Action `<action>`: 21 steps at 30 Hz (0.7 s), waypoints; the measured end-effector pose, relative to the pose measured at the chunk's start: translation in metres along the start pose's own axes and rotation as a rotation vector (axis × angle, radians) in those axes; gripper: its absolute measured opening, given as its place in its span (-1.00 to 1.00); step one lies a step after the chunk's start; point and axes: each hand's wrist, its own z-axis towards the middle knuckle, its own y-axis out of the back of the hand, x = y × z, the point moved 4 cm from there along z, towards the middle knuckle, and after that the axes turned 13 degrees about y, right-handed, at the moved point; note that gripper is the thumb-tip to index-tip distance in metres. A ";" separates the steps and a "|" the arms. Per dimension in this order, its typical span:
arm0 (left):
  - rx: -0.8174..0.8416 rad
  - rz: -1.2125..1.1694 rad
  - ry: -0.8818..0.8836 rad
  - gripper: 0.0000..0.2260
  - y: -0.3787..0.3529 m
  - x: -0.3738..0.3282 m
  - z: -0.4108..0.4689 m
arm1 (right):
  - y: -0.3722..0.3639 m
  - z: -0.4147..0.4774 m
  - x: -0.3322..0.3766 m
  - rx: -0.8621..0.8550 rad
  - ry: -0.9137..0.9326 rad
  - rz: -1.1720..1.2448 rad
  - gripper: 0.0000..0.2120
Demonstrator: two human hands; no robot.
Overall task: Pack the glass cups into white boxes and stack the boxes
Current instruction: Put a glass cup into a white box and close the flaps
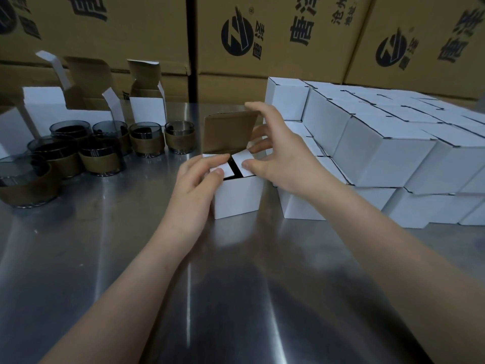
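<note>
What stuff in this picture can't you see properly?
- Head view, inside the white box: side flaps, the left hand and the right hand cover it; only a dark gap shows.
- Nearest glass cup: cut off by the left edge.
- The stack of closed boxes: runs past the right edge, uncountable.
- The brown cartons' print: cut by the top edge.
</note>
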 end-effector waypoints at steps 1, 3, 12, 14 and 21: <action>-0.002 -0.013 0.005 -0.75 0.000 0.000 0.000 | 0.000 0.000 0.000 -0.002 -0.001 0.000 -0.28; 0.001 -0.073 0.017 -0.76 0.000 -0.001 0.000 | 0.000 -0.001 0.001 -0.009 0.000 0.015 -0.38; 0.017 -0.191 -0.015 -0.52 0.002 -0.002 -0.004 | 0.001 -0.007 0.009 -0.022 0.048 0.007 -0.73; 0.028 -0.176 -0.022 -0.59 0.001 -0.004 -0.005 | 0.001 -0.008 0.010 0.005 0.072 -0.037 -0.78; 0.017 -0.152 0.044 -0.81 0.000 0.002 -0.004 | 0.002 -0.011 0.013 0.165 0.048 -0.165 -0.69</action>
